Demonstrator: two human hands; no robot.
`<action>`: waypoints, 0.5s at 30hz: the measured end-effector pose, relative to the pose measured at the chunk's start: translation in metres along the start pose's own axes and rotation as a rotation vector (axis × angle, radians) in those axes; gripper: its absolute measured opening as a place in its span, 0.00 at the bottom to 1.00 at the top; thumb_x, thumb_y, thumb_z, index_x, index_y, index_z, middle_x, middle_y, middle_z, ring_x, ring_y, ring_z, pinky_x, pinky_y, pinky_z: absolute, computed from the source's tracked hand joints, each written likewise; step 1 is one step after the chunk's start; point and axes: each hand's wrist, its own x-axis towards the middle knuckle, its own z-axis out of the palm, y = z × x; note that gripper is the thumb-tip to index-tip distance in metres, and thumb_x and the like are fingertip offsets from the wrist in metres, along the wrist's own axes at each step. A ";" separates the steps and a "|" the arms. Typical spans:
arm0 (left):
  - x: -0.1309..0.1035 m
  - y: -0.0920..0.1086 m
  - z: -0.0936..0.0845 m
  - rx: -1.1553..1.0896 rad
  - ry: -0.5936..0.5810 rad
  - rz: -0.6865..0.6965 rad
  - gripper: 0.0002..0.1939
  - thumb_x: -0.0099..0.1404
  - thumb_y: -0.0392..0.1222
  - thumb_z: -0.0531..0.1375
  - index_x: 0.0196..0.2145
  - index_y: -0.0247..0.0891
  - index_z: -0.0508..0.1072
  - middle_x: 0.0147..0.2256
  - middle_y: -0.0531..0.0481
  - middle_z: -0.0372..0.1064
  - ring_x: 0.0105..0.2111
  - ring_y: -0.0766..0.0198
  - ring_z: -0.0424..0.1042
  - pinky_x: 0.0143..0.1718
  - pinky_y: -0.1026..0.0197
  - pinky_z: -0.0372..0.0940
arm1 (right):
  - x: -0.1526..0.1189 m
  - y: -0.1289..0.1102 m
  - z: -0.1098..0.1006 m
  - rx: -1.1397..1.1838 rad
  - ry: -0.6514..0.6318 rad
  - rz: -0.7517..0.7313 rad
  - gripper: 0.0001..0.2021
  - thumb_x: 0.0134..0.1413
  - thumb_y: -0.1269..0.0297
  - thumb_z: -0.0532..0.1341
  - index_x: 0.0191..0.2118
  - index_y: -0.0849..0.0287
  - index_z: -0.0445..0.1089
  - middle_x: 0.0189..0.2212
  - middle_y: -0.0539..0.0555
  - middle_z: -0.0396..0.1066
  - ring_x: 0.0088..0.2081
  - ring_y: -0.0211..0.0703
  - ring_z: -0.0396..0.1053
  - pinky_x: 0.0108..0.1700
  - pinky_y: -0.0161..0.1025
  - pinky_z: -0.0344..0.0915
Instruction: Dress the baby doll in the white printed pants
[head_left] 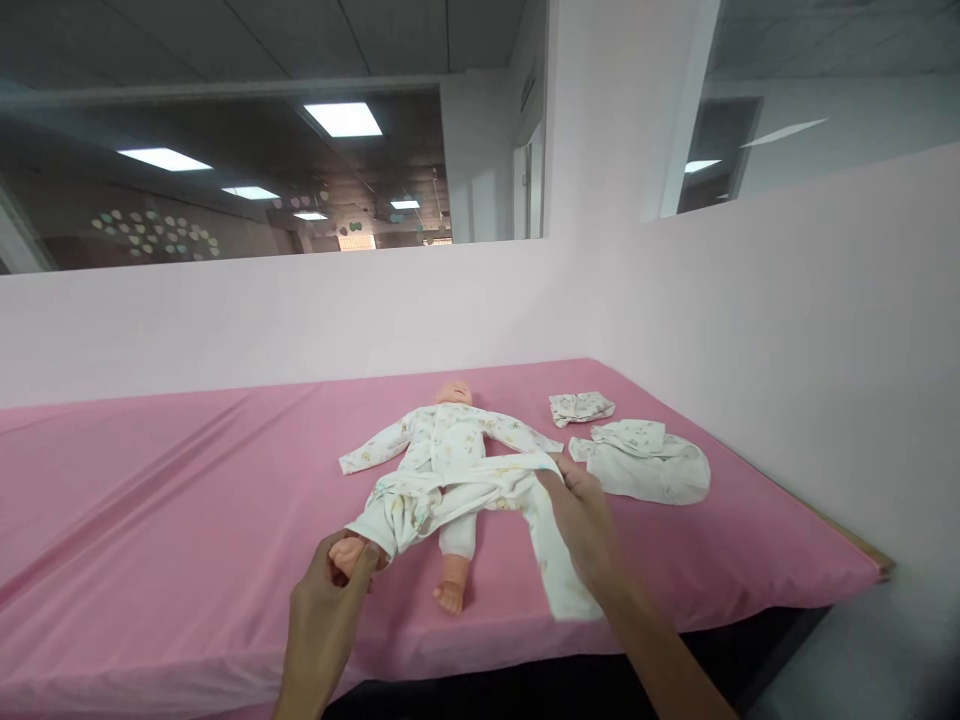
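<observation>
Both hands are working right at the near edge of the pink-covered table (187, 520). Left hand (326, 610) is pinching the doll's foot (346, 553) between fingers and thumb, right where it's poking out of a trouser leg. Right hand (581, 525) is closed around the waistband end of the little printed trousers (457, 500), pulling that fabric out to the side, with the other trouser leg (559, 570) hanging loose under the wrist.

The baby doll (450, 440) is lying on its back in the middle of the table, head toward the far wall, already wearing a matching long-sleeved top (442, 432) with both sleeves spread out. Its other leg (454, 570) is bare and sticking toward the table edge, not in the trousers.

Honestly, my take on doing this bit well: the trousers are looking bunched and twisted across the doll's hips, so I'd be keeping that foot held steady and gathering the leg fabric up short before sliding it, rather than tugging from the waist. Pulling sideways like the right hand is doing seems likely to drag the doll around on the slick cover. Straightening the waistband so the empty leg is lining up with the bare foot would probably make things easier.

Off to the right, well apart from the doll, a small folded garment (581, 406) and a bigger crumpled cloth piece (645, 462) are sitting near the wall (787, 350).
</observation>
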 end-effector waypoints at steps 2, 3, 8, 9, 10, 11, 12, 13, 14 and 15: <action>-0.001 -0.008 0.004 0.077 -0.033 -0.003 0.19 0.61 0.55 0.57 0.46 0.43 0.70 0.30 0.51 0.75 0.33 0.53 0.75 0.31 0.61 0.66 | 0.007 -0.001 -0.005 -0.105 0.011 -0.031 0.11 0.55 0.57 0.56 0.29 0.59 0.59 0.24 0.47 0.56 0.26 0.32 0.50 0.27 0.30 0.50; -0.001 -0.012 0.005 0.130 -0.063 0.003 0.20 0.61 0.54 0.57 0.47 0.42 0.69 0.30 0.50 0.75 0.33 0.52 0.76 0.31 0.61 0.66 | 0.006 0.002 -0.006 -0.154 -0.013 -0.021 0.11 0.55 0.58 0.55 0.28 0.59 0.57 0.24 0.47 0.54 0.26 0.32 0.49 0.26 0.30 0.49; 0.001 -0.026 0.002 0.293 -0.304 0.092 0.16 0.60 0.51 0.57 0.45 0.45 0.69 0.34 0.50 0.77 0.36 0.53 0.77 0.33 0.62 0.64 | -0.015 0.037 -0.012 -0.369 -0.133 0.042 0.12 0.55 0.59 0.53 0.26 0.59 0.52 0.25 0.48 0.51 0.29 0.34 0.50 0.29 0.31 0.49; 0.001 -0.023 -0.002 0.312 -0.371 0.112 0.15 0.60 0.52 0.58 0.44 0.45 0.69 0.35 0.51 0.77 0.37 0.54 0.77 0.34 0.62 0.64 | -0.019 0.044 -0.014 -0.401 -0.144 0.046 0.12 0.55 0.58 0.53 0.26 0.59 0.53 0.26 0.48 0.53 0.29 0.35 0.51 0.30 0.32 0.50; 0.002 -0.018 -0.007 0.342 -0.432 0.135 0.14 0.60 0.52 0.58 0.42 0.45 0.70 0.35 0.51 0.77 0.37 0.54 0.76 0.35 0.62 0.63 | -0.023 0.051 -0.016 -0.423 -0.173 0.056 0.12 0.56 0.57 0.53 0.28 0.59 0.56 0.27 0.48 0.55 0.30 0.35 0.53 0.32 0.32 0.52; 0.002 -0.010 -0.012 0.394 -0.484 0.163 0.14 0.61 0.53 0.58 0.40 0.44 0.70 0.34 0.51 0.77 0.35 0.54 0.76 0.34 0.62 0.62 | -0.026 0.056 -0.017 -0.435 -0.210 0.066 0.11 0.57 0.55 0.53 0.31 0.58 0.60 0.29 0.49 0.58 0.32 0.36 0.56 0.34 0.33 0.55; 0.003 0.000 -0.017 0.437 -0.527 0.205 0.14 0.63 0.55 0.56 0.37 0.43 0.71 0.32 0.51 0.76 0.34 0.55 0.75 0.33 0.61 0.61 | -0.028 0.060 -0.019 -0.446 -0.246 0.079 0.12 0.57 0.54 0.54 0.34 0.58 0.62 0.32 0.49 0.60 0.34 0.37 0.58 0.35 0.33 0.56; 0.004 0.013 -0.021 0.480 -0.499 0.247 0.15 0.65 0.56 0.54 0.33 0.42 0.70 0.31 0.51 0.75 0.32 0.55 0.74 0.32 0.61 0.60 | -0.030 0.062 -0.019 -0.457 -0.280 0.092 0.12 0.57 0.53 0.54 0.37 0.57 0.63 0.33 0.50 0.62 0.35 0.38 0.60 0.37 0.34 0.57; 0.007 0.027 -0.023 0.511 -0.459 0.283 0.17 0.67 0.57 0.52 0.32 0.42 0.69 0.29 0.51 0.74 0.31 0.55 0.72 0.31 0.60 0.59 | -0.032 0.063 -0.020 -0.469 -0.300 0.103 0.13 0.57 0.53 0.54 0.39 0.57 0.64 0.34 0.50 0.63 0.36 0.38 0.61 0.38 0.35 0.58; 0.010 0.041 -0.022 0.497 -0.422 0.330 0.20 0.68 0.59 0.49 0.33 0.42 0.69 0.30 0.51 0.73 0.32 0.55 0.72 0.33 0.60 0.59 | -0.034 0.062 -0.020 -0.481 -0.309 0.112 0.13 0.58 0.53 0.54 0.39 0.57 0.64 0.35 0.50 0.64 0.36 0.38 0.61 0.39 0.35 0.58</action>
